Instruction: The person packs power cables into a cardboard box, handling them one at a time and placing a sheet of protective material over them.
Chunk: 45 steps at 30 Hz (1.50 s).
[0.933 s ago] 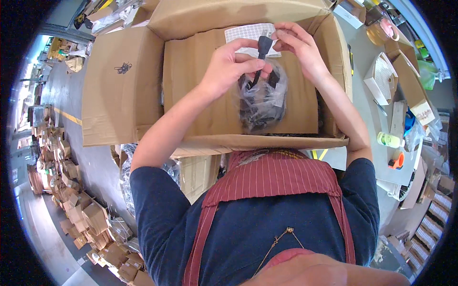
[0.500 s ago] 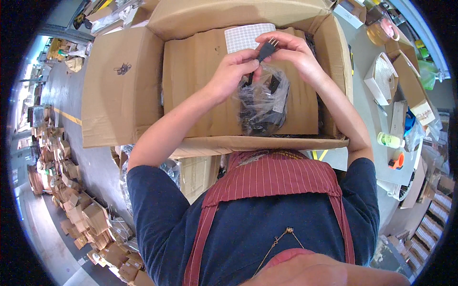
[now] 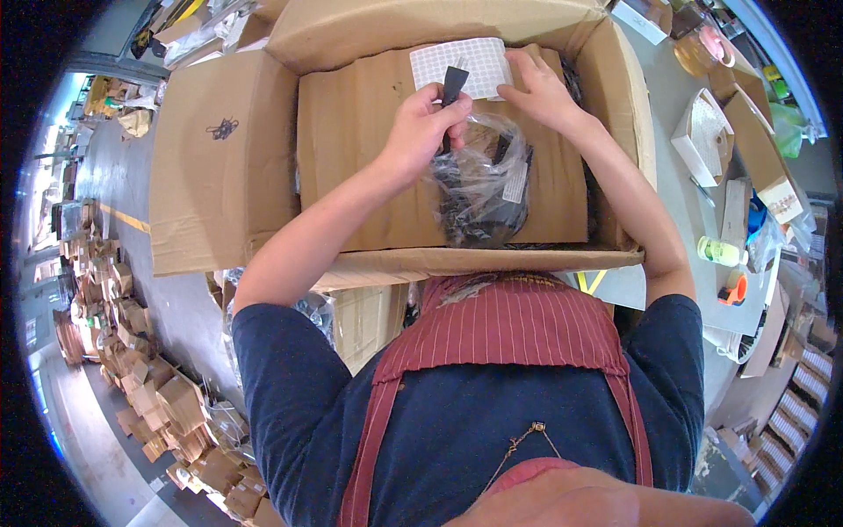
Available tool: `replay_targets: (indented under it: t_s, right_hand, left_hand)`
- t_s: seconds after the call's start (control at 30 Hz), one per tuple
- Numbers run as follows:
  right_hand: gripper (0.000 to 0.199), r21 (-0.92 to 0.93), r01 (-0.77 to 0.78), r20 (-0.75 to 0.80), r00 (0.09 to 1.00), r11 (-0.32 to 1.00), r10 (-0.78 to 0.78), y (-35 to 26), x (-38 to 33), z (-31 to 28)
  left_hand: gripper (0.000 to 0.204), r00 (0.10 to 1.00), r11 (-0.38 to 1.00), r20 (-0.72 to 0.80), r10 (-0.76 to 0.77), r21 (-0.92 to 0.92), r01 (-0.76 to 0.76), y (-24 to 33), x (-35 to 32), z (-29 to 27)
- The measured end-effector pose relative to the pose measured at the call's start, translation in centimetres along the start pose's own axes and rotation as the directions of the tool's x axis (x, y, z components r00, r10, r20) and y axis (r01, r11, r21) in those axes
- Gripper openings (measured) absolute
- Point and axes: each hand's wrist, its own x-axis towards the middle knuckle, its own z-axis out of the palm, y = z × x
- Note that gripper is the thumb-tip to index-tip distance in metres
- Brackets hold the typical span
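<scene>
My left hand point(image 3: 423, 130) is closed around the cord end of a black power plug point(image 3: 454, 83), its metal prongs pointing up and away from me. My right hand point(image 3: 543, 95) has its thumb and fingers apart at the right edge of a white sheet of small round stickers point(image 3: 457, 60). Whether a fingertip presses on that sheet is hard to tell. Below both hands, a clear plastic bag point(image 3: 483, 198) with a black device and a white label lies on a cardboard sheet point(image 3: 369, 149). That cardboard lies inside a large open carton point(image 3: 606, 105).
The carton's left flap point(image 3: 206, 167) is folded outward. On the grey table to the right are a white box point(image 3: 702, 136), a green-labelled bottle point(image 3: 720, 251) and an orange tape dispenser point(image 3: 733, 288). Piled cardboard boxes point(image 3: 176, 400) cover the floor at far left.
My right hand has left the plug and moved to the sticker sheet's right edge. My left hand has drawn the plug slightly left and tipped it more upright.
</scene>
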Motion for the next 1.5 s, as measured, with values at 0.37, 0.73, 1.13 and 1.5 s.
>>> replay_targets:
  t_s: [0.37,0.73,1.13,1.5]
  right_hand:
    - [0.048,0.215,-0.169,0.326,0.941,0.962,0.092,-1.5,-0.1,-0.4]
    - [0.038,0.292,-0.09,0.34,0.94,0.952,-0.015,-2.2,-0.1,-0.3]
    - [0.033,0.304,0.086,-0.181,0.983,0.949,-0.031,-2.7,0.3,-2.2]
    - [0.026,0.7,-0.002,-0.129,0.983,0.714,0.129,-3.0,0.2,-3.9]
  left_hand:
    - [0.018,0.999,0.999,0.022,0.034,0.019,-0.035,0.0,-0.2,-0.3]
    - [0.019,1.0,0.998,-0.025,0.014,0.066,-0.012,-0.3,0.1,-0.4]
    - [0.018,0.998,0.998,-0.041,0.037,0.058,-0.035,-1.2,0.5,-0.6]
    - [0.017,0.998,0.997,-0.029,0.054,0.051,-0.053,-1.7,0.9,-0.9]
